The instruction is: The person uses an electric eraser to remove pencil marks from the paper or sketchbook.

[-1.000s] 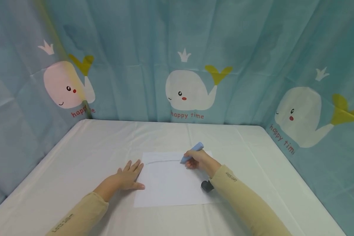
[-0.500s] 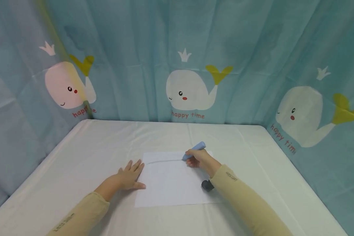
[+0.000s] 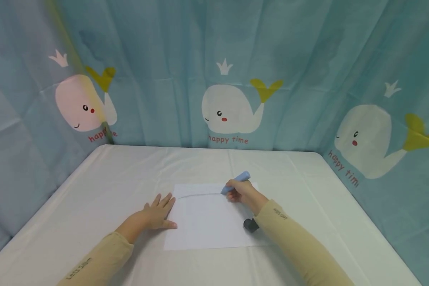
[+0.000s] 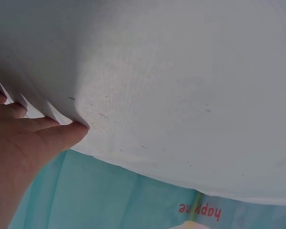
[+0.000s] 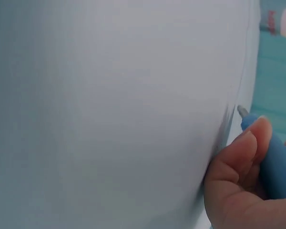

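A white sheet of paper [image 3: 203,222] lies on the table with a thin, slightly curved grey line [image 3: 200,194] across its far part. My right hand [image 3: 241,192] pinches a thick blue marker [image 3: 242,177] between thumb and fingers. Its grey tip shows in the right wrist view, where the marker [image 5: 279,167] slants up from the hand; the tip is at the line's right end. Whether it touches the paper I cannot tell. At the paper's left edge my left hand [image 3: 153,215] rests with its fingers spread and the thumb over the edge.
A white cloth covers the table [image 3: 128,171]. Beyond and beside it hangs a blue-green curtain [image 3: 157,115] printed with white whales. A small black object [image 3: 250,225] shows next to the right sleeve, partly hidden by it.
The marker's tip has shifted a little away from me and rightward, up to the line's right end. My left hand stays in place on the paper's edge.
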The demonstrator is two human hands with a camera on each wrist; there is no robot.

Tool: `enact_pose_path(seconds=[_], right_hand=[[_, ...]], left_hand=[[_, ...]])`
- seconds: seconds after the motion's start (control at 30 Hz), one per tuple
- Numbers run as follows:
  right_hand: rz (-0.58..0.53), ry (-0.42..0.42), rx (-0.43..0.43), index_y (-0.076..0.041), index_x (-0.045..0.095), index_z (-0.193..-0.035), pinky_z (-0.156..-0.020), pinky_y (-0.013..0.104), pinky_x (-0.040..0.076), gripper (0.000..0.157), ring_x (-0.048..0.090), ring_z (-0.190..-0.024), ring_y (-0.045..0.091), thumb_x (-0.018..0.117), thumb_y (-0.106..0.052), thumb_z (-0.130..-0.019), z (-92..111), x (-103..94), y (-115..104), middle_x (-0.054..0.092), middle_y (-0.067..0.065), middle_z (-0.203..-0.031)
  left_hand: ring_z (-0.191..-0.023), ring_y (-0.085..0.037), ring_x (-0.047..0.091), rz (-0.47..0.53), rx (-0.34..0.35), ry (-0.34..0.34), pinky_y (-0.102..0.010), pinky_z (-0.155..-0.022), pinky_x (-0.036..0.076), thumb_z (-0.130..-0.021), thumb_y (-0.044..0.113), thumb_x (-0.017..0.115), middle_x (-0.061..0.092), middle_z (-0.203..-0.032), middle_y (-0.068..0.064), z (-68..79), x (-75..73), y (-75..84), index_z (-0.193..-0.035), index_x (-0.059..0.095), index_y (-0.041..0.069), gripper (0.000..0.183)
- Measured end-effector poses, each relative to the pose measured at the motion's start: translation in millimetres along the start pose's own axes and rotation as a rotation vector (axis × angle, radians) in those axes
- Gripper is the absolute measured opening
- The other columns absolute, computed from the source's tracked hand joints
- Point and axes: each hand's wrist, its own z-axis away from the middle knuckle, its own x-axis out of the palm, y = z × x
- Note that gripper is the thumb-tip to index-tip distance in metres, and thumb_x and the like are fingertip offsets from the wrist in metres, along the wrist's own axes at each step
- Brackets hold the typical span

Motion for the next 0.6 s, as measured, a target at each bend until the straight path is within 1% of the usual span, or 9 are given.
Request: enact_pose_path(seconds=[0.1,0.2,0.27,0.43,0.6], right_hand=[[0.019,0.0,-0.005,0.006,0.058,-0.096,-0.049,0.021,0.047,0.018,0.053,-0.048,0.012,0.064,-0.009,-0.087,-1.0,0.5,0.1,0.058,0.008,-0.061],[0.073,-0.045,-0.003,0.006,0.059,-0.098,-0.05,0.021,0.048,0.019,0.054,-0.049,0.012,0.063,-0.01,-0.088,-1.4,1.0,-0.1,0.058,0.008,-0.062],[0.086,-0.057,-0.005,0.006,0.06,-0.099,-0.051,0.02,0.048,0.02,0.055,-0.049,0.011,0.063,-0.01,-0.089,-1.4,1.4,-0.3,0.059,0.007,-0.063],[0.069,-0.024,-0.003,0.006,0.059,-0.099,-0.05,0.021,0.049,0.02,0.055,-0.048,0.011,0.065,-0.009,-0.088,-0.9,1.7,-1.0,0.059,0.007,-0.062],[0.082,-0.051,-0.002,0.007,0.058,-0.102,-0.051,0.02,0.049,0.022,0.055,-0.049,0.011,0.064,-0.01,-0.088,-1.2,2.3,-1.0,0.059,0.007,-0.063]], left_hand=[[-0.139,-0.056,-0.001,0.004,-0.002,-0.002,-0.077,-0.101,0.007,-0.087,0.049,0.067,0.007,-0.157,-0.03,-0.6,0.1,0.2,-0.149,0.02,-0.009,0.097],[-0.14,-0.055,-0.001,0.006,-0.011,-0.003,-0.076,-0.102,0.007,-0.087,0.049,0.067,0.007,-0.157,-0.029,-1.3,0.2,0.6,-0.15,0.021,-0.008,0.097],[-0.14,-0.055,-0.001,0.003,-0.019,-0.003,-0.076,-0.102,0.008,-0.087,0.049,0.067,0.008,-0.157,-0.029,-1.2,0.1,0.9,-0.149,0.021,-0.008,0.096],[-0.14,-0.055,-0.001,0.004,-0.024,-0.002,-0.075,-0.102,0.008,-0.087,0.048,0.067,0.008,-0.157,-0.029,-0.4,-1.1,2.7,-0.149,0.022,-0.008,0.096],[-0.14,-0.055,0.0,0.005,-0.024,-0.002,-0.075,-0.102,0.008,-0.087,0.047,0.067,0.008,-0.157,-0.03,0.9,-1.3,3.4,-0.149,0.022,-0.009,0.095]])
